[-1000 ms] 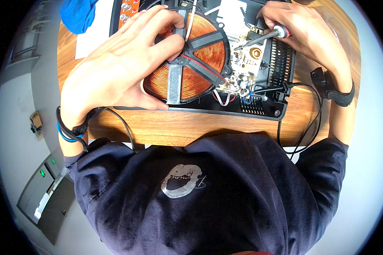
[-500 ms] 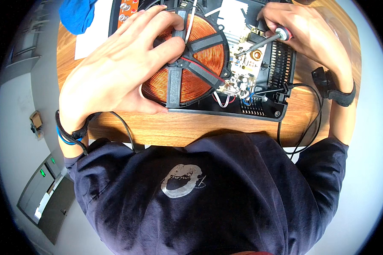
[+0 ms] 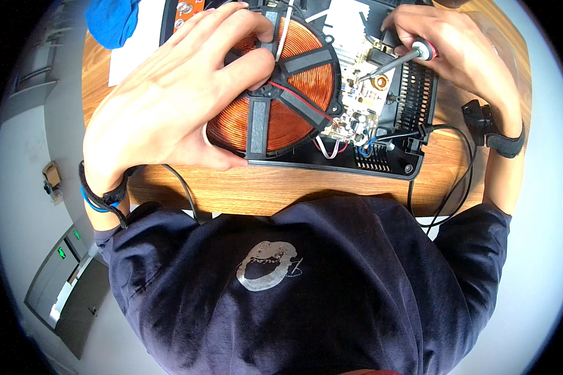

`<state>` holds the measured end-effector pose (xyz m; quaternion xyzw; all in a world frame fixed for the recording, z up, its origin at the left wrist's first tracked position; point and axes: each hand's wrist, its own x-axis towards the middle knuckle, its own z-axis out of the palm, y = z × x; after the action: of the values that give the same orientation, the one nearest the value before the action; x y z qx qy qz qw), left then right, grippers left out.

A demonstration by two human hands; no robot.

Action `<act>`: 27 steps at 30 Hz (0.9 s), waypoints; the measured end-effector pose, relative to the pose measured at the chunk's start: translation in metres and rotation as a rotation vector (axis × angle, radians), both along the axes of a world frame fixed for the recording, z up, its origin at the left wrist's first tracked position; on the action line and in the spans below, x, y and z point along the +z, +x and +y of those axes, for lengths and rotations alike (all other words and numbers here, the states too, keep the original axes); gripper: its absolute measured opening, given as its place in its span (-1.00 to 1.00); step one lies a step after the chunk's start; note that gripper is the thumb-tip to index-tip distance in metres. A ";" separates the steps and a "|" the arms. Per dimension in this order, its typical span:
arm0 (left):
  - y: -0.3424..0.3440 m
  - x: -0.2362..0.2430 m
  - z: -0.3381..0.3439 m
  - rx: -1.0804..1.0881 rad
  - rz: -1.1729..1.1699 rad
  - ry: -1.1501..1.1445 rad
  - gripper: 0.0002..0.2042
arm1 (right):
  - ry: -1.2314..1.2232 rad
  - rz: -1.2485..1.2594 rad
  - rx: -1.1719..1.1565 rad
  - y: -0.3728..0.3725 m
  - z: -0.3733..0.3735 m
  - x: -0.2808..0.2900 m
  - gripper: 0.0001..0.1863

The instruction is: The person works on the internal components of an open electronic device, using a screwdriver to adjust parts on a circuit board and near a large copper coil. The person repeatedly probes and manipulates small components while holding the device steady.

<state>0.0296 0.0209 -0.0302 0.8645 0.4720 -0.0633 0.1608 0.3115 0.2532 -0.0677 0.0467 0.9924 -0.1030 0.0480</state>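
Note:
A round copper coil (image 3: 288, 119) on a black spoked frame sits in an opened black appliance housing (image 3: 331, 169). Across the coil's left side lies my left hand (image 3: 169, 100), its fingers bent onto the spokes and its thumb by the housing's near edge. My right hand (image 3: 453, 47) grips a screwdriver (image 3: 391, 65) with a red-and-black handle. The shaft slants down to the left, and its tip is over the circuit board (image 3: 356, 115) right of the coil. Whether the tip touches a screw I cannot tell. A small copper-wound ring (image 3: 380, 82) stands beside the shaft.
A black power cord (image 3: 460, 128) leaves the housing's right side and loops over the table edge. White and red wires run near the coil. A blue cloth (image 3: 112, 24) and white paper lie at the back left of the wooden table (image 3: 231, 190). An orange board (image 3: 186, 11) shows behind.
The screwdriver and my right hand have shifted slightly to the right, and the tip with them. My left hand stays on the coil, nearly unmoved.

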 end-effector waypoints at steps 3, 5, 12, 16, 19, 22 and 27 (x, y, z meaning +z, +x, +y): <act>-0.014 -0.025 -0.007 -0.060 -0.052 0.175 -0.13 | -0.004 0.028 0.022 0.001 0.008 -0.008 -0.91; -0.021 -0.034 -0.007 -0.080 -0.104 0.221 -0.10 | -0.061 -0.034 -0.042 -0.004 0.004 0.001 -0.91; -0.019 -0.019 -0.011 0.052 -0.170 0.133 -0.21 | 0.006 -0.018 -0.028 -0.007 -0.006 0.011 -0.91; -0.019 -0.030 -0.005 -0.067 -0.183 0.186 -0.02 | -0.016 -0.028 -0.016 -0.001 0.006 0.000 -0.90; -0.024 -0.032 -0.002 -0.093 -0.172 0.183 0.02 | -0.013 -0.034 -0.022 0.000 0.003 0.003 -0.89; -0.032 -0.036 0.001 -0.144 -0.176 0.190 0.01 | 0.009 -0.021 -0.014 -0.003 -0.001 0.006 -0.88; -0.018 -0.015 -0.010 0.069 -0.165 0.109 -0.21 | -0.078 -0.075 -0.050 -0.003 0.006 0.000 -0.87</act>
<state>0.0116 0.0106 -0.0448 0.8574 0.4896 0.0394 0.1537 0.3085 0.2593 -0.0678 0.0732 0.9837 -0.1408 0.0845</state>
